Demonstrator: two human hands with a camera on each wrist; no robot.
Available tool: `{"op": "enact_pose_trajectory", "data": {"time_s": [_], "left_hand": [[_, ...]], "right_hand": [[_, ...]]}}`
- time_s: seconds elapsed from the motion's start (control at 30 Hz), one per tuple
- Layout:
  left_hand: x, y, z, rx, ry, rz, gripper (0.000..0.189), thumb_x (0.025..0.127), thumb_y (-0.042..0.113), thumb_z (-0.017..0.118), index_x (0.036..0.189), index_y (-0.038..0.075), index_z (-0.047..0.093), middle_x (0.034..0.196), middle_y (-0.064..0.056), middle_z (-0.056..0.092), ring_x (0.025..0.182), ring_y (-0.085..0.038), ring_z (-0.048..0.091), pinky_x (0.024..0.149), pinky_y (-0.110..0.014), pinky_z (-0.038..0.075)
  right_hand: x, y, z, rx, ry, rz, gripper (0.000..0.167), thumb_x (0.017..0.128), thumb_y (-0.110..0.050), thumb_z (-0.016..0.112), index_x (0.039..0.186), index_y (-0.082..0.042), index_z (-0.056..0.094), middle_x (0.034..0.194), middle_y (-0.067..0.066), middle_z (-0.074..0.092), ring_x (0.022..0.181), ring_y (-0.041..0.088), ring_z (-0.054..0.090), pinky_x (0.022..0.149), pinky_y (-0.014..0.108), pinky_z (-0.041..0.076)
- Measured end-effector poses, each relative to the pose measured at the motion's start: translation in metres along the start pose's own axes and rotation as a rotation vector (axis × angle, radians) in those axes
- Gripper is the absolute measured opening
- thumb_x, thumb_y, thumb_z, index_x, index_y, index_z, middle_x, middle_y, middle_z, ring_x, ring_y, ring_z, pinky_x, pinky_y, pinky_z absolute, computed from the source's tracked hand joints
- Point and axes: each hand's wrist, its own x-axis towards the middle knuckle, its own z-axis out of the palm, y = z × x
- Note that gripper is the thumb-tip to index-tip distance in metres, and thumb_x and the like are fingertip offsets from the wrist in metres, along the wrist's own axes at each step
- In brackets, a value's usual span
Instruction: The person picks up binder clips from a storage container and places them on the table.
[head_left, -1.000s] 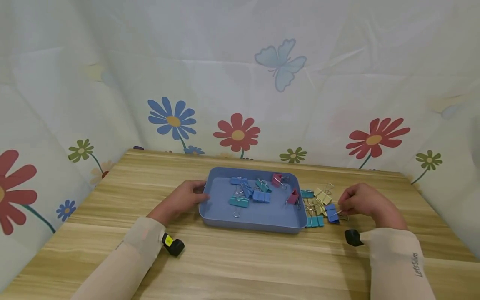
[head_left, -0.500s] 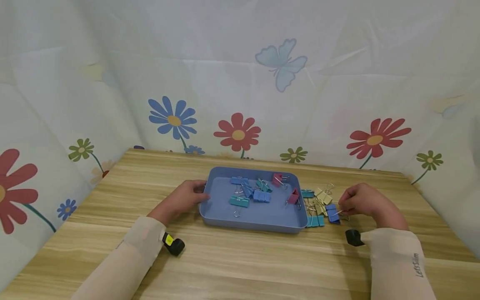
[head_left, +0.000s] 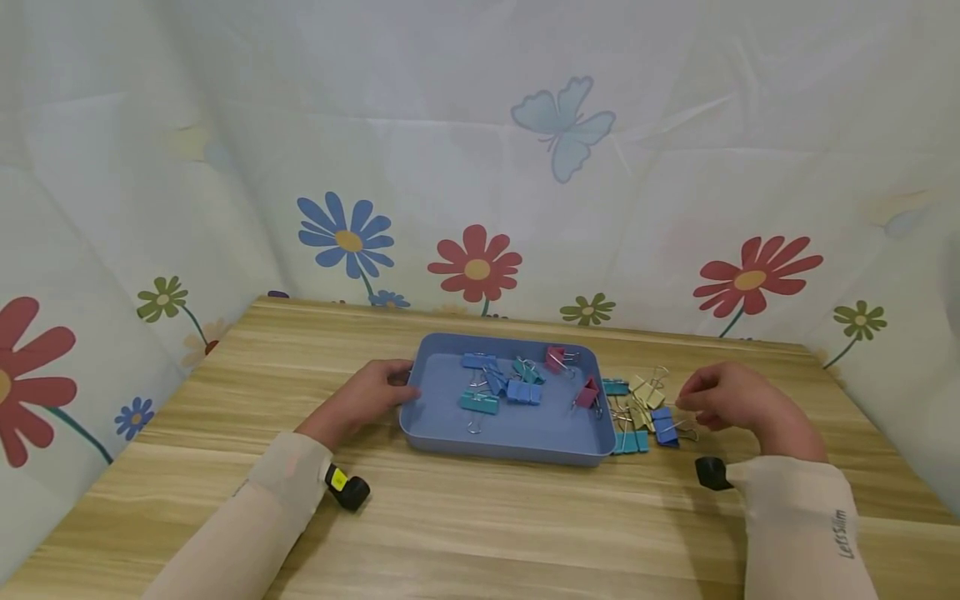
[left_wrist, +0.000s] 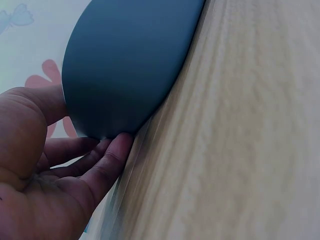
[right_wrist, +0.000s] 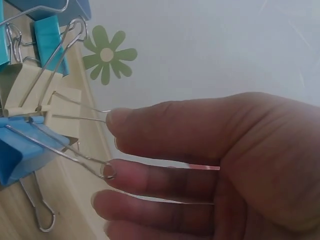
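My left hand (head_left: 367,393) grips the left end of a blue tray (head_left: 502,451), its thumb over the rim and its fingers against the outer wall (left_wrist: 125,65). Inside lie several binder clips: blue (head_left: 523,392), teal (head_left: 478,403) and red (head_left: 587,392). Right of the tray, my right hand (head_left: 731,402) hovers beside a blue binder clip (head_left: 664,427). The right wrist view shows the thumb and index finger apart, with the index fingertip at the wire handle (right_wrist: 85,162) of that blue clip. Whether it touches the wire is unclear. Nothing is pinched.
A loose heap of yellow binder clips (head_left: 647,393) and teal ones (head_left: 631,442) lies against the tray's right side on the wooden table (head_left: 525,533). Behind the table hangs a flower-printed curtain (head_left: 420,150).
My right thumb and fingers have let go of the blue clip's wire handle and spread, and the hand has drawn slightly right. The left hand and tray stay put.
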Motion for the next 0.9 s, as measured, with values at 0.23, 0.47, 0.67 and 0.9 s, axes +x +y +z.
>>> {"op": "enact_pose_trajectory", "data": {"time_s": [0.23, 0.47, 0.67, 0.9], "left_hand": [[0.0, -0.001, 0.0, 0.002, 0.0, 0.0, 0.059, 0.092, 0.018, 0.063, 0.145, 0.0, 0.042, 0.138, -0.017, 0.055, 0.126, -0.03, 0.055, 0.104, -0.044, 0.047], [0.002, -0.004, 0.0, -0.006, -0.004, 0.031, 0.058, 0.093, 0.015, 0.062, 0.144, -0.002, 0.041, 0.138, -0.019, 0.055, 0.126, -0.031, 0.055, 0.103, -0.043, 0.047], [0.001, -0.004, 0.0, -0.019, -0.007, 0.042, 0.058, 0.092, 0.015, 0.062, 0.144, -0.002, 0.042, 0.136, -0.02, 0.056, 0.125, -0.03, 0.056, 0.102, -0.043, 0.048], [-0.001, -0.001, 0.0, -0.048, -0.021, 0.052, 0.06, 0.092, 0.013, 0.062, 0.144, -0.004, 0.04, 0.138, -0.021, 0.054, 0.127, -0.032, 0.054, 0.1, -0.042, 0.05]], "right_hand": [[-0.005, -0.009, -0.004, -0.04, 0.032, -0.047, 0.029, 0.091, -0.023, 0.066, 0.109, 0.0, 0.063, 0.1, 0.015, 0.064, 0.083, 0.023, 0.06, 0.071, 0.035, 0.056], [-0.015, -0.024, -0.005, -0.068, 0.059, -0.123, 0.03, 0.09, -0.023, 0.067, 0.11, 0.0, 0.063, 0.101, 0.013, 0.065, 0.087, 0.025, 0.059, 0.071, 0.035, 0.056], [-0.019, -0.037, -0.004, -0.123, 0.084, -0.15, 0.033, 0.09, -0.023, 0.067, 0.114, -0.002, 0.062, 0.104, 0.014, 0.065, 0.087, 0.025, 0.059, 0.07, 0.034, 0.053], [-0.02, -0.05, 0.001, -0.188, 0.145, -0.227, 0.029, 0.088, -0.022, 0.069, 0.112, -0.005, 0.065, 0.103, 0.013, 0.066, 0.091, 0.026, 0.06, 0.073, 0.039, 0.054]]}}
